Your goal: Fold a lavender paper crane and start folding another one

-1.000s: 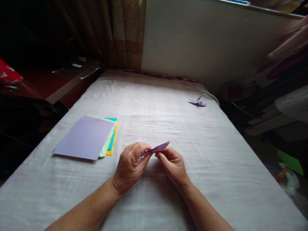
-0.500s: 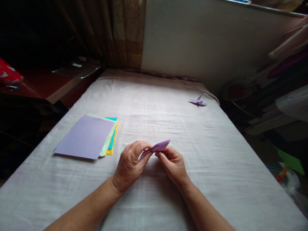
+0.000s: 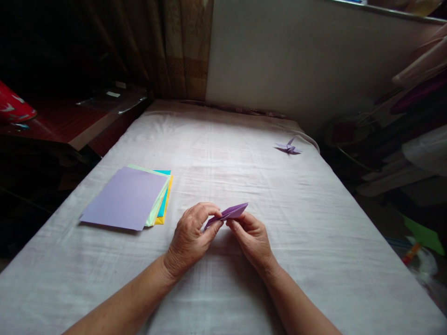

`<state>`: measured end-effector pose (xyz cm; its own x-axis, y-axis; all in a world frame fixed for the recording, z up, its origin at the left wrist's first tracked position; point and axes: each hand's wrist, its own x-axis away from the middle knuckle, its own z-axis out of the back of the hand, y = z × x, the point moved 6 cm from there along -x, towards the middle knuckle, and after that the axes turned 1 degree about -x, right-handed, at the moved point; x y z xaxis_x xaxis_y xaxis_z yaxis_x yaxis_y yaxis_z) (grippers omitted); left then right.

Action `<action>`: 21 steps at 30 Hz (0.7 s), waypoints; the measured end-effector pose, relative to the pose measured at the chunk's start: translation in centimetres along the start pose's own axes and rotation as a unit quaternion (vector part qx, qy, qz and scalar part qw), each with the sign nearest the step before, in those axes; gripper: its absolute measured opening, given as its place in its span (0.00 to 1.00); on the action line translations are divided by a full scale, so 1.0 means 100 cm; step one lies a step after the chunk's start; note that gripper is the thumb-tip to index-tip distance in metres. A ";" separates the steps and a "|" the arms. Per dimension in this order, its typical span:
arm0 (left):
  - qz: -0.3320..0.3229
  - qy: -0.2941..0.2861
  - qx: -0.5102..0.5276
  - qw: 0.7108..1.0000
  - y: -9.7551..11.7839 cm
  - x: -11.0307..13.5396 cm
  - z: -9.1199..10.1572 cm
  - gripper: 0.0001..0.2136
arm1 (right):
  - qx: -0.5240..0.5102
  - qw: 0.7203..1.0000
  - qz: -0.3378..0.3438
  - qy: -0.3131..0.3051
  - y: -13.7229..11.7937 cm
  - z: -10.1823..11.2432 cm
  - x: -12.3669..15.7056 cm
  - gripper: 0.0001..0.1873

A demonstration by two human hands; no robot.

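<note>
Between my two hands, a little above the cloth-covered surface, is a folded piece of purple paper [image 3: 234,212], narrow and pointed at its right end. My left hand [image 3: 193,231] pinches its left part between thumb and fingers. From below and to the right, my right hand [image 3: 252,238] grips the paper's lower edge with thumb and forefinger. The fingers hide part of the folds. A finished purple paper crane [image 3: 289,147] rests on the cloth at the far right, apart from both hands.
A stack of square paper [image 3: 122,197] lies left of my hands, purple on top, with green, blue and yellow sheets showing underneath. The white cloth [image 3: 209,153] has light wrinkles. Beyond its left edge stands a dark red table [image 3: 80,128] with a clear plastic bag [image 3: 118,98].
The hands and the folded paper hold nearly the same pose. The whole view has shifted very slightly.
</note>
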<state>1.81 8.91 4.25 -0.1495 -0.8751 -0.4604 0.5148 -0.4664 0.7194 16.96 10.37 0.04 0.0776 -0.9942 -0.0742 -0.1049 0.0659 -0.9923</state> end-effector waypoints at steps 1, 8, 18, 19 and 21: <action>0.002 -0.004 0.007 1.000 0.000 -0.001 0.000 0.03 | 0.003 1.000 0.000 0.001 0.000 0.000 0.000 0.08; 0.004 0.006 -0.025 1.000 0.001 -0.002 0.004 0.02 | 0.016 1.000 0.015 0.006 0.000 0.002 0.001 0.07; 0.025 -0.056 0.015 0.998 -0.003 -0.005 0.003 0.03 | 0.080 0.994 0.068 -0.034 -0.010 -0.001 0.003 0.06; 0.033 -0.061 0.023 0.997 -0.004 -0.005 0.002 0.03 | 0.090 0.993 0.074 -0.029 -0.011 -0.001 0.003 0.05; 0.052 -0.071 0.041 0.995 -0.005 -0.004 0.001 0.04 | 0.103 0.992 0.073 -0.016 -0.011 0.000 0.003 0.05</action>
<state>1.51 9.51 4.13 -0.2196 -0.9256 -0.3084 0.4641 -0.3772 0.8015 17.07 10.01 1.12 0.1080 -0.9699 -0.2181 0.0871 0.2278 -0.9698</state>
